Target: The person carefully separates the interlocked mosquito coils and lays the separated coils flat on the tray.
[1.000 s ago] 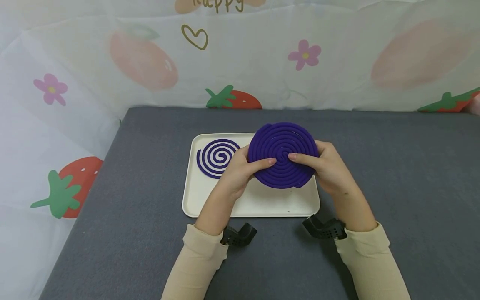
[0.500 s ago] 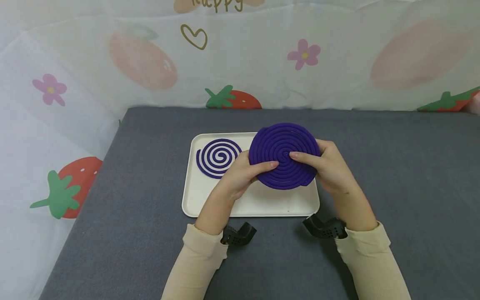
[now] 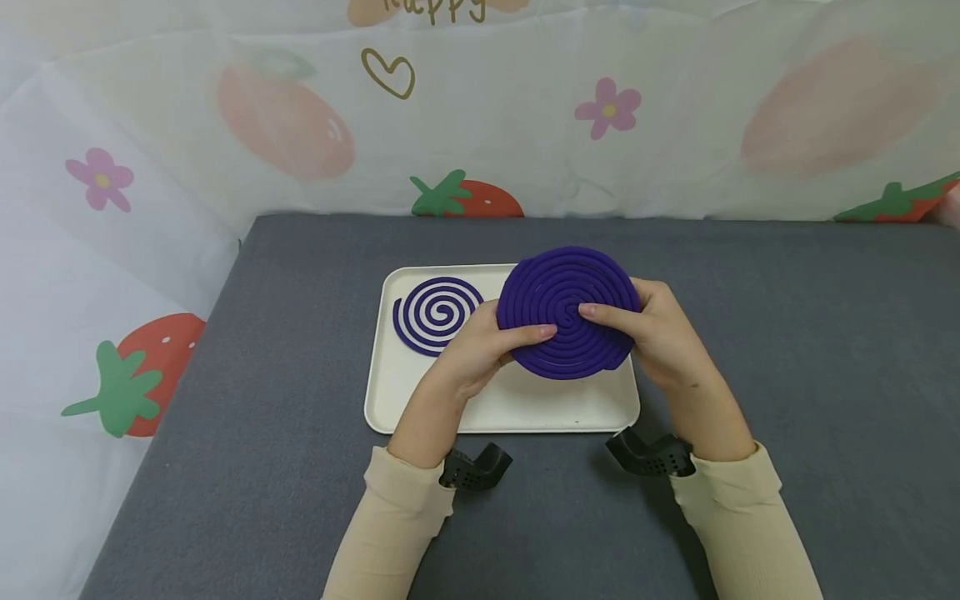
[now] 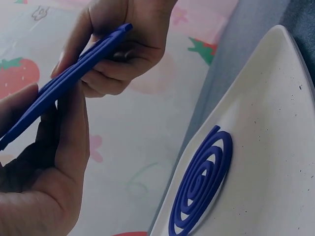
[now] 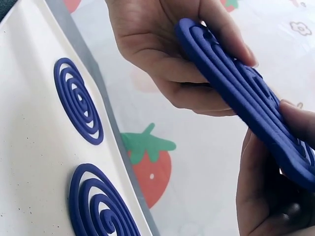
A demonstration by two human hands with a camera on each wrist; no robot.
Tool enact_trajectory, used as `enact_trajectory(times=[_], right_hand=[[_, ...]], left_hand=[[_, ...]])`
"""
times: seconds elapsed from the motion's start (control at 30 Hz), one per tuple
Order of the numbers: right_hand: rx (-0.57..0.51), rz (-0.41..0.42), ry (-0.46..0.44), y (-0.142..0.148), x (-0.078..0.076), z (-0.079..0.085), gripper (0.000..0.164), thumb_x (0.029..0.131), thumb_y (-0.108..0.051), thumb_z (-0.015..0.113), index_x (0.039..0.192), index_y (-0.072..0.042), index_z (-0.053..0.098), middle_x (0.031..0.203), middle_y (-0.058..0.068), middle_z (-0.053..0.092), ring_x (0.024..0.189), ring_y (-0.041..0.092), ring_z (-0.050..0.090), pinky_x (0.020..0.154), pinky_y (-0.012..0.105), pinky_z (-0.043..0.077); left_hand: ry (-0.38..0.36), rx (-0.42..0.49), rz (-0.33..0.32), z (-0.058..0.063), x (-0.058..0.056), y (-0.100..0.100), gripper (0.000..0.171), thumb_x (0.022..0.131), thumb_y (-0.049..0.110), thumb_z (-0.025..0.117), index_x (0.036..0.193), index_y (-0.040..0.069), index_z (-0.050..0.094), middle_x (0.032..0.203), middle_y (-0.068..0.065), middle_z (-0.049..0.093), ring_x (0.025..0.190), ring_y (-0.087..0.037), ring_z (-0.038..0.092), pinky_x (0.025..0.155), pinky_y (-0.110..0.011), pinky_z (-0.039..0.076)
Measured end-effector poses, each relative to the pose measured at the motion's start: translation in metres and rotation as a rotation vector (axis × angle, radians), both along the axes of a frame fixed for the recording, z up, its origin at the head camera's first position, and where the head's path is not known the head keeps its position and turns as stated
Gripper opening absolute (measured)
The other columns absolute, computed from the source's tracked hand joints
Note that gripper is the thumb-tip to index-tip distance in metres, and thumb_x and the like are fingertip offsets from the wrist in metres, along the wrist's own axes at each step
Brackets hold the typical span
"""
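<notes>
A purple disc of tightly wound mosquito coils [image 3: 570,275] is held up over the tray by both hands, its flat face toward the head camera. My left hand [image 3: 476,346] grips its left side, thumb lying across the face toward the centre and fingers behind. On the other side my right hand [image 3: 663,333] pinches it the same way, its thumb tip near the middle of the spiral. Edge-on in the right wrist view, the disc [image 5: 231,88] looks thick and layered. Its lower right edge carries a small notch where an outer end stops.
On the white tray [image 3: 555,412] lies a single open spiral coil [image 3: 442,315], partly behind the left hand. The right wrist view shows a second loose coil [image 5: 108,221] on the tray, hidden from the head view. Grey cloth [image 3: 300,375] covers the table around it.
Over the last second the disc has turned slightly, its lower notch shifting to the right, and the left thumb has slid a little right and down. In the last half second hardly anything moves.
</notes>
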State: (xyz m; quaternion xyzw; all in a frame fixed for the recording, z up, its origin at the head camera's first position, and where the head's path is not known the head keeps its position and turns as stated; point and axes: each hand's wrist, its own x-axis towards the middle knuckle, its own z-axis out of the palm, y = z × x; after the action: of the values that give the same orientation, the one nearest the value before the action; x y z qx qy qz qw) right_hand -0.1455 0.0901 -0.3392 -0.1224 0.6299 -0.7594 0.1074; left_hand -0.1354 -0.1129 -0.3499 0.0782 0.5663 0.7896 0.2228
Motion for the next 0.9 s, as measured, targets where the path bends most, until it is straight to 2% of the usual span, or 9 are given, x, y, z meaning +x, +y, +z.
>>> enact_trajectory(times=[0.27, 0.63, 0.9], right_hand=[[-0.037, 0.021, -0.016, 0.0013, -0.0003, -0.0004, 0.027, 0.085, 0.011, 0.057, 0.087, -0.012, 0.072, 0.082, 0.005, 0.069, 0.071, 0.014, 0.066, 0.063, 0.026, 0.055], [-0.158, 0.130, -0.054, 0.0068, -0.0039, -0.0054, 0.028, 0.087, 0.012, 0.052, 0.088, -0.008, 0.071, 0.080, 0.005, 0.069, 0.069, 0.014, 0.066, 0.061, 0.027, 0.055], [-0.199, 0.160, -0.074, 0.0088, -0.0043, -0.0063, 0.026, 0.087, 0.012, 0.053, 0.088, -0.006, 0.071, 0.080, 0.006, 0.069, 0.069, 0.014, 0.067, 0.061, 0.027, 0.056]], left_hand=[[0.000, 0.026, -0.041, -0.0015, -0.0012, -0.0017, 0.046, 0.084, -0.007, 0.053, 0.128, -0.014, 0.044, 0.103, -0.008, 0.062, 0.089, -0.014, 0.063, 0.081, -0.030, 0.053], [0.046, 0.050, -0.117, -0.0036, -0.0006, -0.0058, 0.052, 0.082, -0.002, 0.060, 0.129, -0.015, 0.043, 0.106, -0.010, 0.062, 0.092, -0.015, 0.063, 0.083, -0.032, 0.053], [0.046, 0.035, -0.124, -0.0018, 0.0008, -0.0065, 0.047, 0.081, -0.009, 0.055, 0.125, -0.016, 0.044, 0.100, -0.005, 0.064, 0.090, -0.014, 0.063, 0.082, -0.031, 0.053]])
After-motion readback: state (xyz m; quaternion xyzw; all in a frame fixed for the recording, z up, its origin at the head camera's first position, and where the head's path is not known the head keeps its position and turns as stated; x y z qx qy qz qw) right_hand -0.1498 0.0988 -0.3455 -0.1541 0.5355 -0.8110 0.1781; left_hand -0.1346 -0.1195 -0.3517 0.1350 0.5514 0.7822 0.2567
